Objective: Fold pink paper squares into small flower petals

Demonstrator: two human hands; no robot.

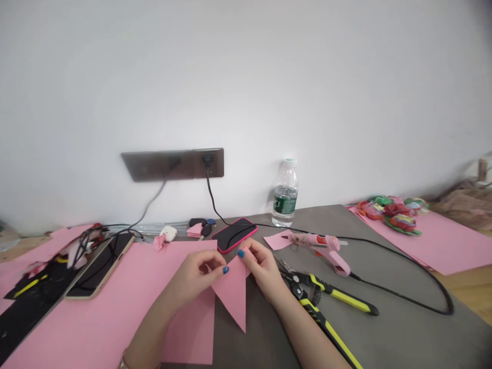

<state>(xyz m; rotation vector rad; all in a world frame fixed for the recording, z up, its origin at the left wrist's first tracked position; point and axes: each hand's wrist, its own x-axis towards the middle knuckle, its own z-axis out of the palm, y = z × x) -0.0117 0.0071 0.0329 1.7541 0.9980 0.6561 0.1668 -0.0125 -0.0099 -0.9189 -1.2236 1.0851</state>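
A folded pink paper piece (234, 292), pointed at its lower end, hangs between my two hands above the grey table (415, 328). My left hand (198, 274) pinches its upper left edge between thumb and fingers. At its top corner, my right hand (259, 264) is closed on the paper, blue thumbnail facing up. Large pink sheets (111, 318) lie under and left of my left hand. Right of my right hand are yellow-and-black pliers (307, 287), a pink glue gun (323, 246) and a small pink paper (277, 240).
A water bottle (285, 197) stands by the wall. Phones (234, 234) (100, 266), keys (206, 229) and a white case (169, 233) lie behind and left. A black cable (407, 248) loops across the right side. Colourful flowers (397, 212) rest on pink sheets (457, 243).
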